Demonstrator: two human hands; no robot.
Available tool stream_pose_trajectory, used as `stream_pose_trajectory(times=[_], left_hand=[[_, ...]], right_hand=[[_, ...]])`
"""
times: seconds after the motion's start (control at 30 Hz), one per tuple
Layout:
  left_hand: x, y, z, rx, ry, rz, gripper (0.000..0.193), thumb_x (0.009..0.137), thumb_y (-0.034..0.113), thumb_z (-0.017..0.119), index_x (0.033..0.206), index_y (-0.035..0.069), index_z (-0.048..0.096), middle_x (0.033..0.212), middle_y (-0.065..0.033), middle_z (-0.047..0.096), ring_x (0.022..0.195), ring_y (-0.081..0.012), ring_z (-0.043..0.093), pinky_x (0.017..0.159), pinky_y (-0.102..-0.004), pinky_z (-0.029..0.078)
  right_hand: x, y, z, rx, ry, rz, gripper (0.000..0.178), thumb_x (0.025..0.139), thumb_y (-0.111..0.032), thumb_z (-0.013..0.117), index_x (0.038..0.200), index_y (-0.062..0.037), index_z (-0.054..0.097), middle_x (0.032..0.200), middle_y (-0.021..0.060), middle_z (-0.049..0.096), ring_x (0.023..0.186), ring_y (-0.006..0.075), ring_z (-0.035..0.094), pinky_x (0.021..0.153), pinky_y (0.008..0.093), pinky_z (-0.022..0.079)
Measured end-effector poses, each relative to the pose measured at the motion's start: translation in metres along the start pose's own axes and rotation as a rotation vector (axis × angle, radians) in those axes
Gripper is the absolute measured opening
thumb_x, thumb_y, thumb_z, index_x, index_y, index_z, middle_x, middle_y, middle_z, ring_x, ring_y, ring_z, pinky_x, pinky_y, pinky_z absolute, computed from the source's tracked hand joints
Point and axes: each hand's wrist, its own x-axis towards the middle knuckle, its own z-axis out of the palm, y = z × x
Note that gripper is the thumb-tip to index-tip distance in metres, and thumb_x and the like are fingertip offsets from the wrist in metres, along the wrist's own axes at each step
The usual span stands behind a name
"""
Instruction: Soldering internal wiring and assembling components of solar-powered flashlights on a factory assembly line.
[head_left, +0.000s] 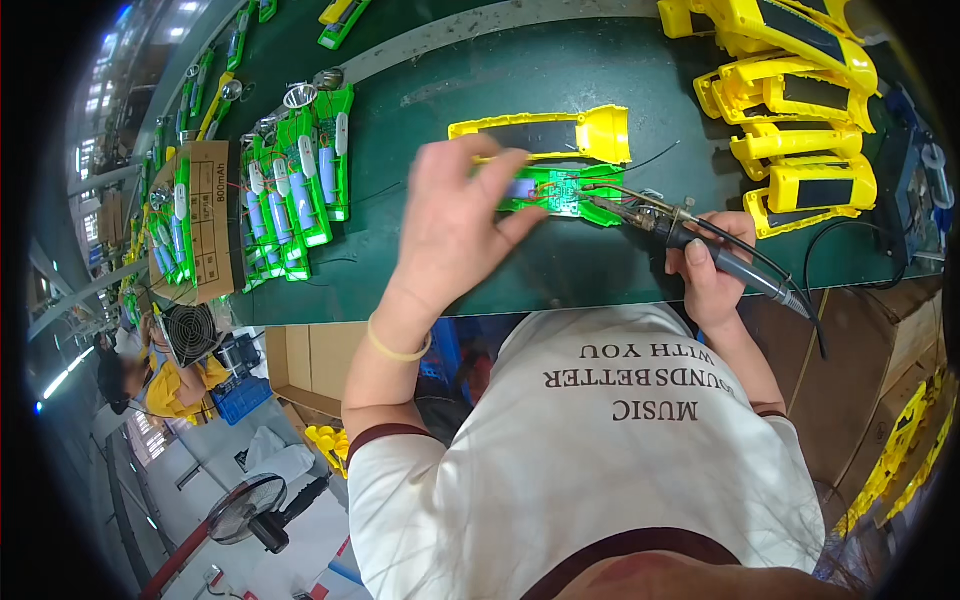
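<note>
On the dark green bench lies a green plastic housing [595,212] with a blue battery cell [521,188] and a green circuit board [563,193] inside. My left hand [455,205], slightly blurred, straddles the housing's left end, index finger on the far side and thumb on the near side. In my right hand [712,275] is a soldering iron [735,268] with a metal feed tube along it. Its tip reaches down to the right end of the circuit board. Just beyond the green housing sits a yellow casing [615,135] with a dark panel.
Stacked yellow casings [815,185] stand at the right. Several green housings with batteries [290,190] are lined up at the left, beside a cardboard box [210,220]. A black cable [850,225] runs across the right. A person in yellow [178,390] and a fan [250,510] are at lower left.
</note>
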Motion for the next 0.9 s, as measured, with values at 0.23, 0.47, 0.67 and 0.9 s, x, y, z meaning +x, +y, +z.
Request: stream_pose_trajectory(times=[0.23,0.47,0.67,0.9], left_hand=[[-0.021,0.007,-0.016,-0.317,-0.22,-0.255,0.013,0.069,0.005,0.069,0.08,0.003,0.061,0.07,-0.0076,0.055,0.052,-0.0201,0.05,0.049,-0.0285,0.041],[-0.016,-0.011,0.023,-0.149,0.065,0.246,0.024,0.061,0.001,0.066,0.084,0.007,0.065,0.074,-0.0044,0.055,0.071,-0.0208,0.054,0.06,-0.0313,0.045],[-0.013,-0.015,0.021,-0.149,0.024,0.32,0.029,0.056,-0.001,0.066,0.084,0.006,0.067,0.076,-0.0036,0.055,0.072,-0.0195,0.056,0.061,-0.0292,0.047],[-0.011,-0.015,0.018,-0.1,-0.057,0.334,0.025,0.059,0.001,0.064,0.083,0.008,0.068,0.077,-0.0043,0.056,0.072,-0.0196,0.056,0.059,-0.0295,0.048]], right_hand=[[0.001,-0.005,-0.003,0.084,-0.032,0.077,0.026,0.084,-0.01,0.057,0.093,-0.0031,0.034,0.079,0.0103,0.051,0.056,0.0107,0.05,0.05,0.0227,0.044],[-0.001,0.002,-0.001,0.055,0.002,0.047,0.029,0.082,-0.017,0.061,0.094,-0.0062,0.036,0.081,0.0087,0.049,0.047,0.0114,0.047,0.038,0.0203,0.036],[0.0,0.0,0.0,0.016,-0.005,0.022,0.029,0.082,-0.017,0.06,0.092,-0.0059,0.035,0.077,0.0091,0.049,0.046,0.0109,0.046,0.038,0.0208,0.037],[0.002,0.003,-0.001,-0.006,-0.054,0.009,0.032,0.082,-0.021,0.061,0.09,-0.0061,0.034,0.073,0.0091,0.049,0.045,0.011,0.045,0.04,0.0212,0.038]])
